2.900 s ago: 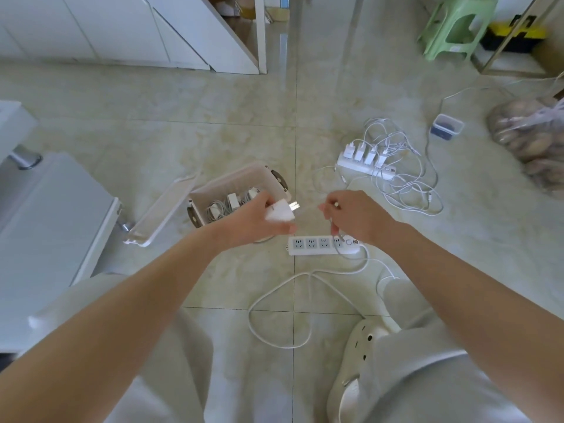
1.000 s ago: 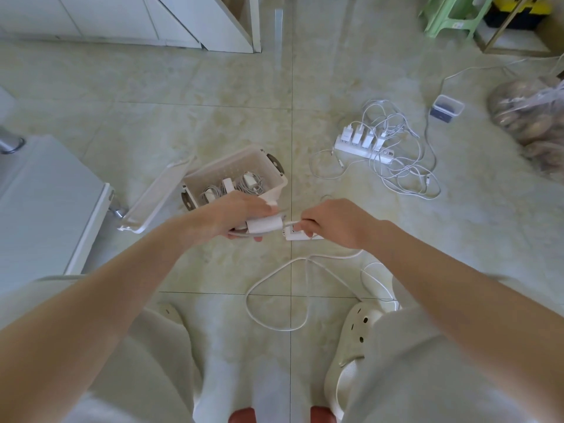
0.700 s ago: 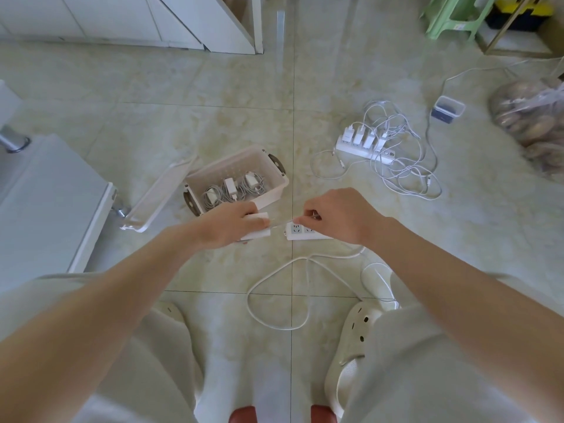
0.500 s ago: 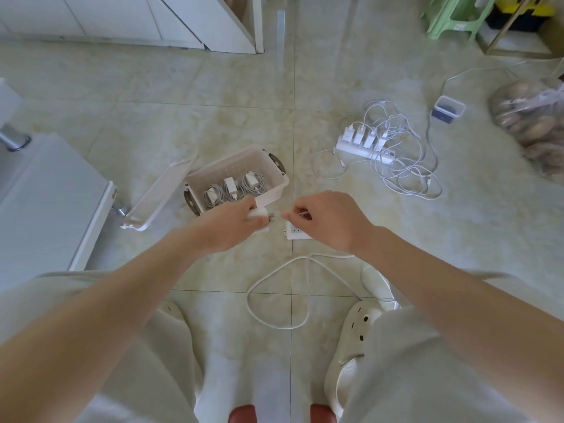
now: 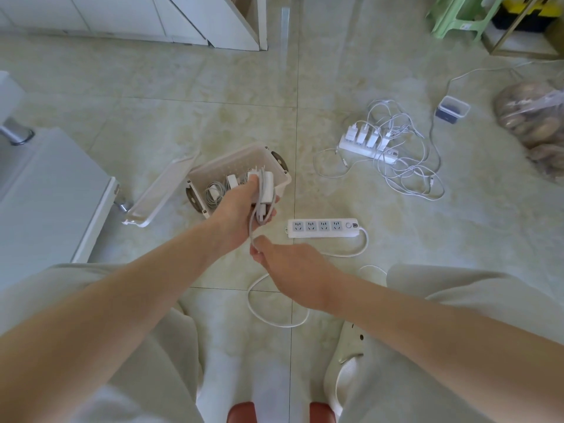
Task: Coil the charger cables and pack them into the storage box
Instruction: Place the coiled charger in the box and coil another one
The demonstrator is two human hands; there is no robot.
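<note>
Two hands winding a charger cable over a tiled floor

The left hand (image 5: 241, 215) grips a white charger (image 5: 268, 186), prongs up, with its grey cable (image 5: 252, 222) looped down across the palm. Just below those fingers the right hand (image 5: 293, 267) pinches the cable at its fingertips (image 5: 255, 242). Directly beyond the left fingers sits the open storage box (image 5: 244, 157) holding coiled chargers (image 5: 213, 190). An empty power strip (image 5: 323, 228) lies just right of both hands' fingers, and a loaded strip (image 5: 363, 146) with tangled cables (image 5: 412, 175) lies well beyond it.

White charger (image 5: 266, 188), green stool (image 5: 457, 13), beige marbled floor (image 5: 183, 117)
</note>
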